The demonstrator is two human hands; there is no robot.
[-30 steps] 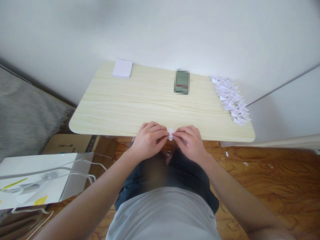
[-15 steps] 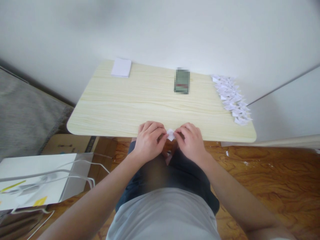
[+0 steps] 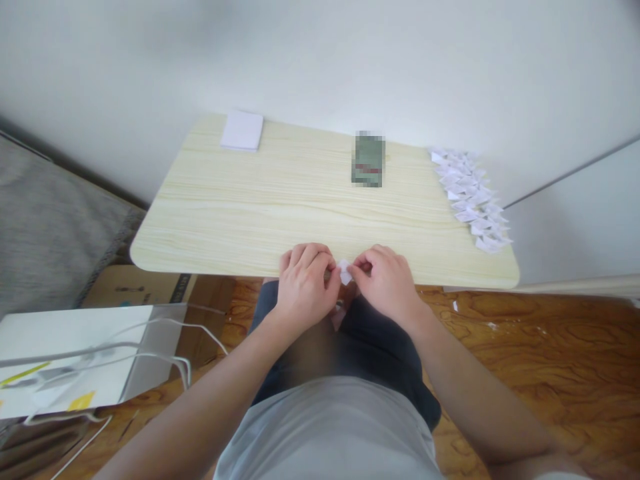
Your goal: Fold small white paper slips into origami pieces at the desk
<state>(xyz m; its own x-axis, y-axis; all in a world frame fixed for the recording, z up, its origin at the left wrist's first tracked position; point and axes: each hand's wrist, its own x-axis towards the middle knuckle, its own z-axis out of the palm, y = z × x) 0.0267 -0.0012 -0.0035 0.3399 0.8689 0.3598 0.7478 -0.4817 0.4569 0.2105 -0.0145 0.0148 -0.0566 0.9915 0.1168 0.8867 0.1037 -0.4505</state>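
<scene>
Between my two hands, at the table's front edge, is a small folded piece of white paper [image 3: 345, 272]. My left hand [image 3: 306, 283] pinches its left side between thumb and forefinger, the other fingers curled. On the paper's right side, my right hand [image 3: 387, 280] pinches in the same way. Folded white paper pieces [image 3: 473, 200] lie in overlapping rows along the table's right end. A stack of white paper sheets [image 3: 243, 131] rests at the back left corner.
A pixelated green rectangular item [image 3: 369, 161] lies toward the back of the pale wooden table [image 3: 225, 213]. White cables [image 3: 165, 353] run over a white box [image 3: 75, 327] at the lower left, beside a cardboard box [image 3: 135, 283]. Paper scraps dot the wooden floor [image 3: 540, 360].
The small folded paper sits slightly turned between my fingers, and my hands have shifted a little to the right in view. The table view has moved slightly.
</scene>
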